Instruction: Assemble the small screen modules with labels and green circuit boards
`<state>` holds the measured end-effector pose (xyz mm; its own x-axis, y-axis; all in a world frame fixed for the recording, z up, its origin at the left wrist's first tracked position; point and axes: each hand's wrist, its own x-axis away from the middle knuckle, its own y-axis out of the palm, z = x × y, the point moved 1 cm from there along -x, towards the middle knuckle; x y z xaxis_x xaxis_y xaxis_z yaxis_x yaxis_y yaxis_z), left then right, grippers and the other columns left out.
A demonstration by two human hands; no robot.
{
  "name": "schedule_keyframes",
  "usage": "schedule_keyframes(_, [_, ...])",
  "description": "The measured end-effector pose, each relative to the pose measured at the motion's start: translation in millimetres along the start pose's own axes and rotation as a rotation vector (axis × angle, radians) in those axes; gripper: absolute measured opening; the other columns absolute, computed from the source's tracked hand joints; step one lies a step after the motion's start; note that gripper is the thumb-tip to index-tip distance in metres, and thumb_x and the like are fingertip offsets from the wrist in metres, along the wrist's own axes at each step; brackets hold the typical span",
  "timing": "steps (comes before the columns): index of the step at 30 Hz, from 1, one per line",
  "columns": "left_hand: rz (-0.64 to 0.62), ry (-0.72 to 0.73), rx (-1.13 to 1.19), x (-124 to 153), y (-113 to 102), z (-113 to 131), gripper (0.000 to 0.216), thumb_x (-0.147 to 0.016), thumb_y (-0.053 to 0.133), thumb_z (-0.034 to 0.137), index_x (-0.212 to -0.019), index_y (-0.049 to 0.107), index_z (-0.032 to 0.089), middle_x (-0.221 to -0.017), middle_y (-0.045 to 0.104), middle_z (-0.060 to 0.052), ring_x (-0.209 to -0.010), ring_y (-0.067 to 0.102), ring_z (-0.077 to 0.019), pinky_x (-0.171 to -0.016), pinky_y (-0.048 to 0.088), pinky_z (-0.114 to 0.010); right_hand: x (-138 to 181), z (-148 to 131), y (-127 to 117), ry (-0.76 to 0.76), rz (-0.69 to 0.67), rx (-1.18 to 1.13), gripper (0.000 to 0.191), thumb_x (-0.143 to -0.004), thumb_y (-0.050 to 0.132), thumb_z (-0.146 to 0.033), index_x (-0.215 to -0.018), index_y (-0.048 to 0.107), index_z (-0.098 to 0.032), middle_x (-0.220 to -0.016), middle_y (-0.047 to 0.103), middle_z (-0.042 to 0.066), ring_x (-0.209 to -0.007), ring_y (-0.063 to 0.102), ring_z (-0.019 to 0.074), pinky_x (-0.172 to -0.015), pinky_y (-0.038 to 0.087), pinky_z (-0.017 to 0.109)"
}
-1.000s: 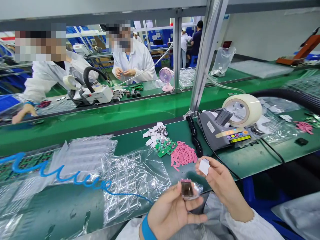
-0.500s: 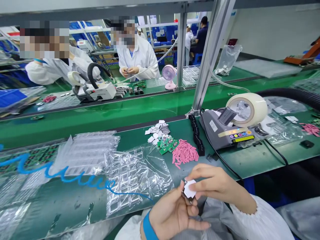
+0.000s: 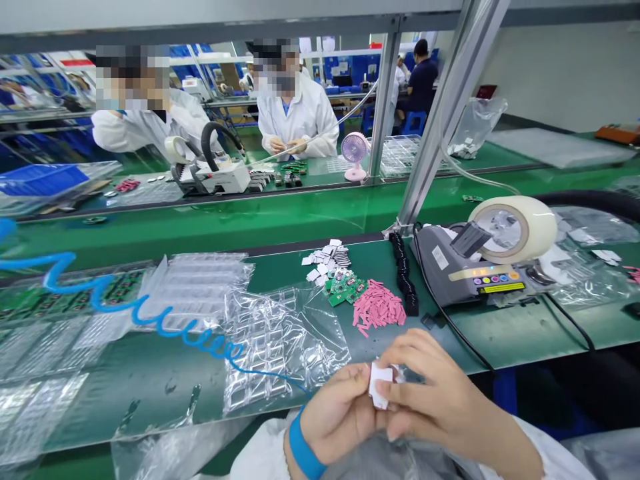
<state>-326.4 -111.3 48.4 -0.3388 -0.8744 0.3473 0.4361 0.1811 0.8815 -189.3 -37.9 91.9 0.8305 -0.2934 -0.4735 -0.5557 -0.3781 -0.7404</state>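
A small white square pad [image 3: 381, 385] lies over a part that is mostly hidden, held close to my body in front of the bench edge. My left hand [image 3: 345, 417], with a blue band at the wrist, pinches its left edge between thumb and fingers. From the other side, my right hand [image 3: 430, 387] grips the same piece, its thumb pressed on the white face. Beyond my hands are a heap of pink strips [image 3: 379, 308], some green circuit boards [image 3: 345, 287], a pile of white square pads [image 3: 327, 259] and a row of black parts [image 3: 404, 273].
A grey tape dispenser [image 3: 450, 263] with a large roll stands at right, its cable crossing the bench. Clear plastic trays [image 3: 265, 340] lie at left, under a coiled blue cord [image 3: 170, 323]. Two co-workers in white coats [image 3: 310, 120] sit across, near a pink fan [image 3: 355, 155].
My right thumb and fingers have shifted on the white pad, and my left fingers have curled in. The dark part under the pad is now covered. The view has turned slightly left.
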Motion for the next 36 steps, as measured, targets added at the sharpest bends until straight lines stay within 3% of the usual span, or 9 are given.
schedule_keyframes(2, [0.015, 0.053, -0.006, 2, 3, 1, 0.018, -0.072, 0.069, 0.026, -0.075, 0.066, 0.009, -0.068, 0.06, -0.002, -0.062, 0.055, -0.0085, -0.062, 0.04, -0.021, 5, -8, 7, 0.021, 0.06, 0.065, 0.017, -0.089, 0.055, -0.027, -0.1, 0.059, -0.015, -0.095, 0.062, 0.01, -0.083, 0.05, 0.0198, -0.073, 0.043, 0.04])
schedule_keyframes(5, [0.035, 0.099, -0.044, 4, 8, 1, 0.02, -0.072, 0.069, 0.025, -0.078, 0.066, 0.006, -0.067, 0.057, -0.002, -0.061, 0.051, -0.0069, -0.059, 0.038, -0.019, 11, -12, 16, 0.055, 0.126, 0.036, 0.019, -0.084, 0.058, -0.012, -0.102, 0.058, -0.016, -0.092, 0.063, 0.008, -0.078, 0.051, 0.0184, -0.07, 0.045, 0.037])
schedule_keyframes(11, [0.02, 0.107, -0.132, 5, 16, -2, 0.03, -0.071, 0.07, 0.031, -0.085, 0.068, 0.005, -0.076, 0.059, -0.007, -0.068, 0.052, -0.0104, -0.064, 0.039, -0.021, 20, -9, 19, 0.116, 0.187, -0.127, 0.011, -0.082, 0.059, -0.014, -0.092, 0.06, -0.021, -0.088, 0.062, 0.005, -0.072, 0.051, 0.0155, -0.064, 0.048, 0.032])
schedule_keyframes(15, [0.022, 0.122, -0.145, 2, 20, -4, 0.027, -0.075, 0.066, 0.031, -0.084, 0.067, 0.006, -0.074, 0.059, -0.007, -0.068, 0.053, -0.0112, -0.065, 0.04, -0.022, 24, -7, 21, 0.24, 0.198, -0.261, 0.011, -0.08, 0.06, -0.012, -0.085, 0.058, -0.022, -0.097, 0.058, 0.005, -0.071, 0.054, 0.013, -0.061, 0.049, 0.027])
schedule_keyframes(19, [0.022, 0.113, -0.035, -4, 20, -7, 0.022, -0.078, 0.062, 0.028, -0.082, 0.068, 0.007, -0.076, 0.061, -0.006, -0.071, 0.057, -0.0125, -0.067, 0.041, -0.023, 24, -4, 23, 0.399, 0.231, -0.472, 0.01, -0.078, 0.063, -0.013, -0.081, 0.062, -0.022, -0.1, 0.055, 0.004, -0.067, 0.052, 0.0105, -0.056, 0.048, 0.023])
schedule_keyframes(25, [0.086, 0.046, 0.122, -10, 13, -12, 0.021, -0.077, 0.064, 0.025, -0.088, 0.068, 0.007, -0.083, 0.065, -0.007, -0.072, 0.06, -0.0107, -0.07, 0.043, -0.024, 26, 3, 30, 0.544, 0.307, -0.728, 0.003, -0.074, 0.07, -0.02, -0.073, 0.068, -0.022, -0.097, 0.058, 0.005, -0.077, 0.057, 0.0148, -0.057, 0.048, 0.024])
schedule_keyframes(29, [0.062, 0.037, 0.139, -12, 12, -15, 0.019, -0.073, 0.069, 0.023, -0.082, 0.07, 0.007, -0.074, 0.066, -0.005, -0.066, 0.06, -0.0104, -0.066, 0.043, -0.024, 34, 6, 33, 0.53, 0.321, -0.719, 0.008, -0.069, 0.074, -0.017, -0.067, 0.067, -0.022, -0.085, 0.056, 0.001, -0.069, 0.055, 0.0115, -0.055, 0.046, 0.022])
schedule_keyframes(33, [0.006, 0.03, 0.105, -14, 15, -18, 0.018, -0.072, 0.069, 0.022, -0.082, 0.07, 0.006, -0.074, 0.065, -0.006, -0.066, 0.059, -0.0101, -0.061, 0.041, -0.021, 39, 7, 33, 0.5, 0.3, -0.696, 0.009, -0.068, 0.073, -0.015, -0.066, 0.066, -0.021, -0.086, 0.055, 0.002, -0.065, 0.052, 0.0098, -0.05, 0.043, 0.021])
schedule_keyframes(36, [0.048, 0.051, 0.087, -16, 18, -18, 0.02, -0.076, 0.065, 0.024, -0.083, 0.069, 0.006, -0.076, 0.065, -0.007, -0.069, 0.059, -0.0111, -0.067, 0.043, -0.023, 38, 7, 32, 0.549, 0.282, -0.704, 0.011, -0.07, 0.07, -0.014, -0.063, 0.064, -0.02, -0.088, 0.052, 0.003, -0.066, 0.05, 0.0103, -0.05, 0.042, 0.022])
